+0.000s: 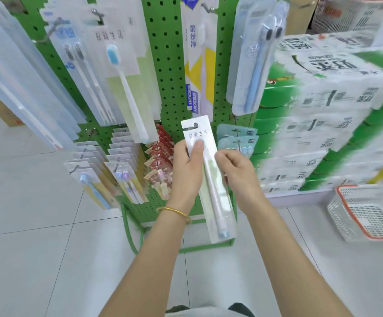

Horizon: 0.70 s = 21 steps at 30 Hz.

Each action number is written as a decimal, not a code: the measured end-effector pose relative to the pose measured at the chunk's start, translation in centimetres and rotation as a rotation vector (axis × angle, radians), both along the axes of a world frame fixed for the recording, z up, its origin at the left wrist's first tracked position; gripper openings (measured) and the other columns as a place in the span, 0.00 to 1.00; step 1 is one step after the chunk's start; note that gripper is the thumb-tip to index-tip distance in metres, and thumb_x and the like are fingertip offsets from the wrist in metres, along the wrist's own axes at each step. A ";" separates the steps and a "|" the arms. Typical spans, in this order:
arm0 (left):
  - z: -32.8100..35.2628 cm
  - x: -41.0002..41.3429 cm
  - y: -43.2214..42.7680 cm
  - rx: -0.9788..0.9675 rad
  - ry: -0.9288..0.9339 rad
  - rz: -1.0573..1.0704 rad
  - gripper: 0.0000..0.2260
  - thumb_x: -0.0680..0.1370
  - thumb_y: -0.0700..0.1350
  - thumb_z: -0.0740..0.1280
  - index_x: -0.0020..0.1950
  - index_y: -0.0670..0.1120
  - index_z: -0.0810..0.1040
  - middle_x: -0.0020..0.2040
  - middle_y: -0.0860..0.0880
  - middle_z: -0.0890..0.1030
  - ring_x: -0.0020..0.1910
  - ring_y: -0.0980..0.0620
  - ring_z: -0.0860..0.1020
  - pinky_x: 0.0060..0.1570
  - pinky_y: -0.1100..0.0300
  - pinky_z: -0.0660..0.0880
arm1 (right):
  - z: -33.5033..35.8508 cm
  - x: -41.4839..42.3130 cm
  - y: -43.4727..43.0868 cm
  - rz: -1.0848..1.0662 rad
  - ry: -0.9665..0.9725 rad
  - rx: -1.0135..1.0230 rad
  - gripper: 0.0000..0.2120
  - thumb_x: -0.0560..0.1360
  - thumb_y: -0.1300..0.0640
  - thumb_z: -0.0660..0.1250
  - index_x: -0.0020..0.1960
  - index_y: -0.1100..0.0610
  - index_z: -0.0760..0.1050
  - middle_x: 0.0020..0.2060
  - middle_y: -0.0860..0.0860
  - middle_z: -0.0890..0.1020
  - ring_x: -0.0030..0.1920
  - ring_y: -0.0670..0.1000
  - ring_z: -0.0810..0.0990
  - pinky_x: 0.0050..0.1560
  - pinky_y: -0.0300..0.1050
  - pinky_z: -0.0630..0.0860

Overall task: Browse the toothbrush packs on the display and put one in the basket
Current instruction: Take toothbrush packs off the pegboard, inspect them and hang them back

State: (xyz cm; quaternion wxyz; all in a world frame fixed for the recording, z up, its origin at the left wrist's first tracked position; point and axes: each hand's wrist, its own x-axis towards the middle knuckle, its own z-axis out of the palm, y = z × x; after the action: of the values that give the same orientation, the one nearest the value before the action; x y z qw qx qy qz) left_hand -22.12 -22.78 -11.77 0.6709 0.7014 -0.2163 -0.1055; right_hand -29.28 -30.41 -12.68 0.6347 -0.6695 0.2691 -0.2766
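One long white card-and-blister toothbrush pack is off the hooks and held in front of the person, between both hands and just ahead of the green pegboard display. Its long axis runs nearly upright in the view, with the hang-hole end up and away and the brush end down toward the person, leaning slightly to the right.

The left hand, with a thin gold bangle at the wrist, grips the upper left edge, its thumb laid flat across the printed front and its fingers hidden behind. The right hand has curled fingers closed on the right edge at about mid-length.

Other packs hang on the display's hooks above and to the left. The white mesh plastic basket with a red rim sits low on the pale tiled floor, well apart to the right, beside a stack of white-wrapped green cartons.

The pack seems chosen, so the drop is what remains. The basket lies on the right hand's side, so that hand is nearer. It could carry the pack across alone once the left lets go.
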 end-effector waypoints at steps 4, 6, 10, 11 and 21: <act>-1.2 -0.7 0.2 0.048 -0.060 -0.017 0.09 0.81 0.46 0.58 0.59 0.45 0.70 0.47 0.61 0.71 0.44 0.75 0.70 0.43 0.81 0.64 | -1.3 0.1 1.5 -0.050 -0.107 0.141 0.11 0.78 0.61 0.62 0.38 0.53 0.75 0.32 0.42 0.75 0.36 0.42 0.71 0.42 0.38 0.68; -2.1 -1.5 0.6 0.105 -0.131 -0.074 0.11 0.81 0.45 0.58 0.63 0.45 0.68 0.51 0.62 0.71 0.48 0.70 0.71 0.47 0.80 0.64 | -1.9 0.4 1.7 -0.079 -0.163 0.316 0.10 0.79 0.61 0.62 0.39 0.54 0.75 0.36 0.47 0.75 0.40 0.45 0.71 0.46 0.41 0.70; -4.1 -2.1 1.5 0.175 -0.257 -0.183 0.21 0.80 0.49 0.58 0.72 0.46 0.61 0.66 0.52 0.70 0.65 0.59 0.68 0.63 0.66 0.65 | -2.0 0.3 1.4 -0.117 -0.227 0.499 0.09 0.79 0.62 0.62 0.40 0.56 0.74 0.36 0.50 0.78 0.40 0.47 0.76 0.49 0.43 0.75; -4.4 -2.2 1.7 0.199 -0.289 -0.220 0.24 0.79 0.50 0.58 0.74 0.47 0.59 0.69 0.51 0.67 0.68 0.58 0.66 0.66 0.63 0.64 | -2.0 0.2 1.2 -0.145 -0.239 0.516 0.10 0.79 0.63 0.62 0.40 0.57 0.73 0.32 0.47 0.78 0.36 0.44 0.76 0.45 0.40 0.76; -4.7 -3.9 4.3 0.511 -0.436 -0.469 0.28 0.78 0.52 0.63 0.73 0.47 0.55 0.72 0.47 0.62 0.69 0.52 0.64 0.62 0.65 0.62 | -2.2 0.1 -1.2 -0.421 -0.302 0.520 0.10 0.79 0.61 0.62 0.39 0.55 0.74 0.37 0.50 0.75 0.37 0.47 0.73 0.44 0.42 0.73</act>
State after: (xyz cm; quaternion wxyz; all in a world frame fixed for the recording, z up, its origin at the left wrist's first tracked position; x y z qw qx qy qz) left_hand -26.04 -18.43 -16.42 0.3713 0.7829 -0.4745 -0.1549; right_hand -29.21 -31.57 -14.88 0.7455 -0.3673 0.3656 -0.4192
